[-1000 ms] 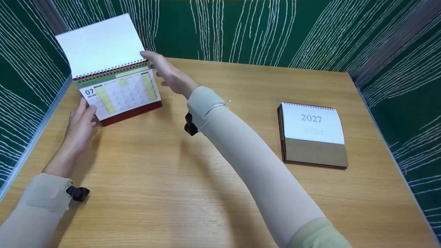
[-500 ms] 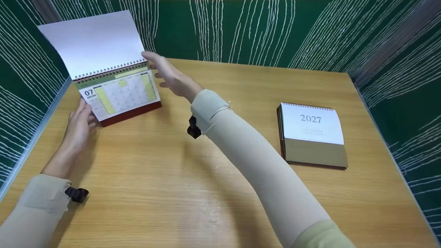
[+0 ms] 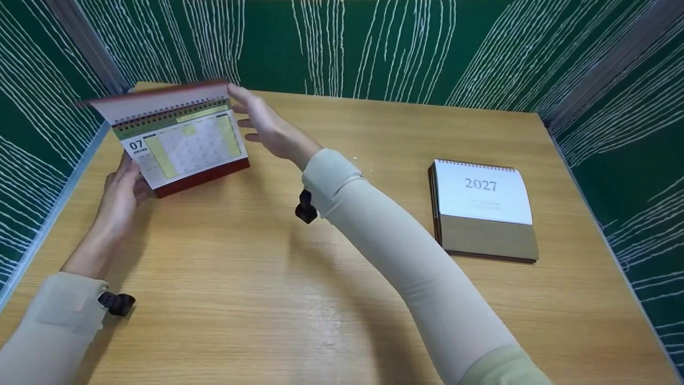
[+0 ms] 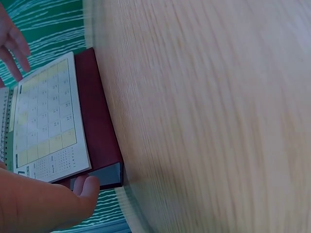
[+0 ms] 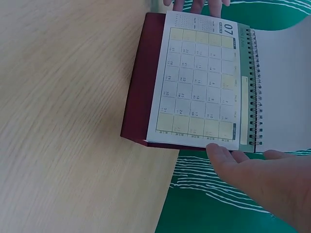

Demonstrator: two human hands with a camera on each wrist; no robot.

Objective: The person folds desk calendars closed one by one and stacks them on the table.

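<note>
A spiral-bound desk calendar (image 3: 187, 144) with a dark red base stands at the far left, its page marked 07 facing me. Above the rings (image 3: 171, 112) slants a raised leaf, pale on the near side, with red along its upper edge. My left hand (image 3: 117, 198) is against the lower left side of the calendar, thumb at the page edge and other fingers partly hidden. At the upper right side, my right hand (image 3: 270, 125) has its fingers extended, with its fingertips (image 5: 214, 148) right at the page edge. A second calendar (image 3: 483, 198), reading 2027, lies to the right.
The wooden table (image 3: 240, 294) is bordered by green walls (image 3: 374, 48) with white streaks, close behind the red-based calendar. A small black device (image 3: 306, 207) sits at the right wrist and another black device (image 3: 118, 303) at the left.
The raised leaf has dropped from near upright to a flat slant, so its red upper edge now shows. The right hand has shifted slightly down and right; the left hand has barely moved.
</note>
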